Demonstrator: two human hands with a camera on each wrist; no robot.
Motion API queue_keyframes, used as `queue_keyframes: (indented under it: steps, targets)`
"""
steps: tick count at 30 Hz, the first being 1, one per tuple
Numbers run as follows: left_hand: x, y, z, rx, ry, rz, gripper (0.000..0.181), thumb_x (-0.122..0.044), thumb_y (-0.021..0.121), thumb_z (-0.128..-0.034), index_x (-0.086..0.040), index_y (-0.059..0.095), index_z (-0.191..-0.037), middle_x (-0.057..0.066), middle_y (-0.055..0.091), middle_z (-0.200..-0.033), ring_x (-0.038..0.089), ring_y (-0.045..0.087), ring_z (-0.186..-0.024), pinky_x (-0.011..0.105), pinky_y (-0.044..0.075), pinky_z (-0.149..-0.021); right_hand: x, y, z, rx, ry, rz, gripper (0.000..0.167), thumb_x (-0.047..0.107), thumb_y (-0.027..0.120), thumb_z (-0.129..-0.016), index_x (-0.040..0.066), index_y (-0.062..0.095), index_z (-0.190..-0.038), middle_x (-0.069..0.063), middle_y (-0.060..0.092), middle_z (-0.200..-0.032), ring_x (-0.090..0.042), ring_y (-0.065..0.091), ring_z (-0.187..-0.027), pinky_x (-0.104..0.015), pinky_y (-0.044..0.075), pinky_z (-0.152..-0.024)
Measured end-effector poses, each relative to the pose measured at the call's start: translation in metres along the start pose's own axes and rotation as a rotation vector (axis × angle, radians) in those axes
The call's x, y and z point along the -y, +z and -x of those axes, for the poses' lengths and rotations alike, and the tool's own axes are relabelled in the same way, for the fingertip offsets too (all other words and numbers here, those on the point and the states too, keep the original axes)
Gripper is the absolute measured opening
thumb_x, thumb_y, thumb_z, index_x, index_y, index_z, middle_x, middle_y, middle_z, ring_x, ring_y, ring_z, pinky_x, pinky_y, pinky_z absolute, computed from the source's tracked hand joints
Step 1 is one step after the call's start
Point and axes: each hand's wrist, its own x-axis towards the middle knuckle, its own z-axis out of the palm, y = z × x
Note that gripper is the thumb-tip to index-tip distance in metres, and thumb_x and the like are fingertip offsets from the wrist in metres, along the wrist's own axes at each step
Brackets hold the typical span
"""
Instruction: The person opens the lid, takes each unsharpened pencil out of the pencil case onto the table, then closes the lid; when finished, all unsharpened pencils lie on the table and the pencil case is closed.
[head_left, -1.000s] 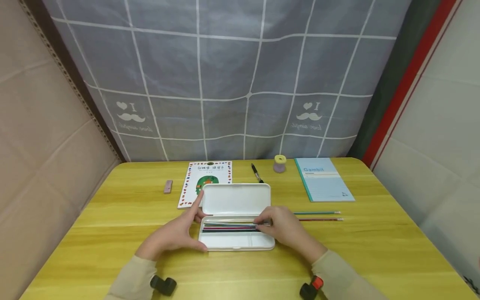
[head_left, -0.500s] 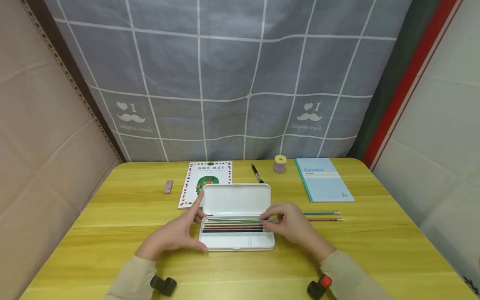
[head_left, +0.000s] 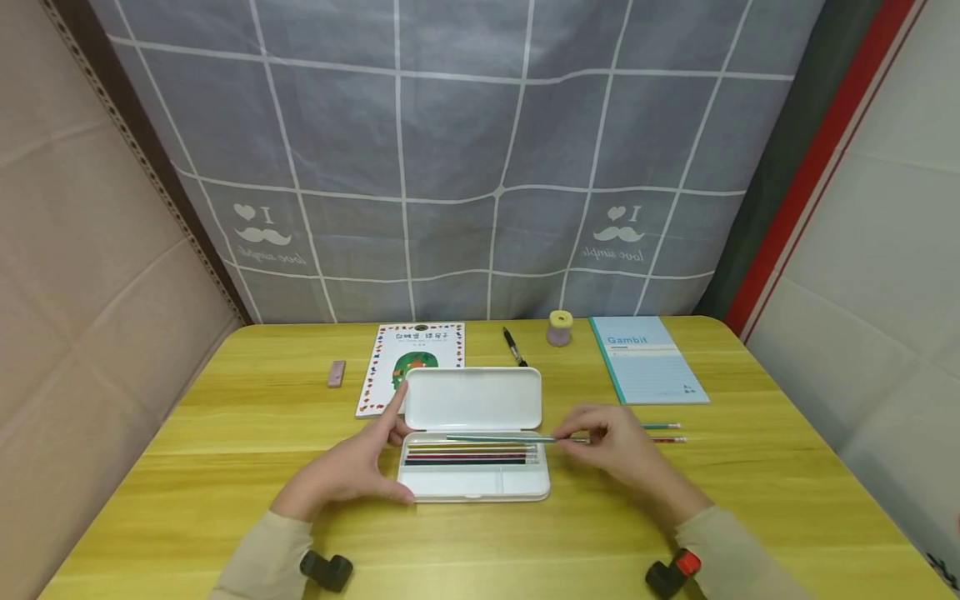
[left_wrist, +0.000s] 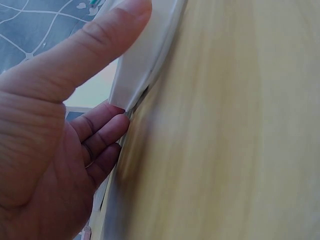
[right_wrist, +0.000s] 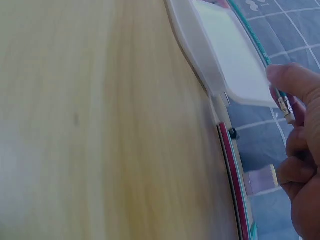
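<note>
Right hand (head_left: 615, 442) has shifted rightward over the last 0.5 s, bringing along the green pencil (head_left: 502, 438), pinched near its eraser end. Pencil points toward the left hand (head_left: 348, 467), its far part above the open white case (head_left: 457, 482). Left hand spread, touching the case end on its side, not clenched. More pencils (head_left: 465, 457) lie inside, between the hands; 2 pencil ends (head_left: 662, 426) show just past the right hand.
</note>
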Motion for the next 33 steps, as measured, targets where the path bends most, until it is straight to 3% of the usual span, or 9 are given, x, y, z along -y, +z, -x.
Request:
queue_keyframes:
  steps: [10,15,22,33]
  targets:
    - [0.002,-0.001,-0.001,0.002,-0.02,-0.003,0.153,-0.045,0.098,-0.0674,-0.026,-0.017,-0.166,-0.003,0.056,-0.13,0.02,0.052,-0.121,0.034,0.043,-0.109,-0.012,-0.033,0.018,-0.079,0.059,0.164,0.013,0.003,0.081,-0.088,0.014,0.084,-0.095,0.007,0.076,-0.096,-0.007,0.06,-0.078,-0.023,0.044,-0.058]
    - [-0.001,-0.001,0.0,0.003,-0.02,-0.005,0.152,-0.045,0.098,-0.0683,-0.024,-0.016,-0.167,-0.003,0.057,-0.131,0.019,0.053,-0.12,0.034,0.044,-0.109,-0.02,-0.043,0.032,-0.132,0.075,0.21,0.016,-0.001,0.079,-0.088,0.014,0.084,-0.093,0.002,0.076,-0.097,-0.006,0.06,-0.079,-0.022,0.048,-0.06]
    - [-0.003,-0.001,0.0,0.005,0.0,0.0,0.151,-0.042,0.097,-0.07,-0.021,-0.016,-0.167,0.001,0.057,-0.131,0.022,0.052,-0.12,0.035,0.044,-0.108,-0.023,-0.059,0.052,-0.223,0.164,0.261,0.017,0.0,0.081,-0.087,0.017,0.083,-0.092,-0.003,0.076,-0.094,-0.006,0.058,-0.075,-0.021,0.047,-0.06]
    - [-0.003,-0.002,0.0,0.006,-0.022,0.006,0.152,-0.042,0.098,-0.0689,-0.024,-0.017,-0.167,-0.003,0.057,-0.13,0.02,0.052,-0.121,0.034,0.043,-0.11,-0.031,-0.083,0.073,-0.223,0.235,0.398,0.018,0.003,0.082,-0.087,0.02,0.083,-0.09,0.002,0.075,-0.093,-0.004,0.052,-0.07,-0.021,0.043,-0.058]
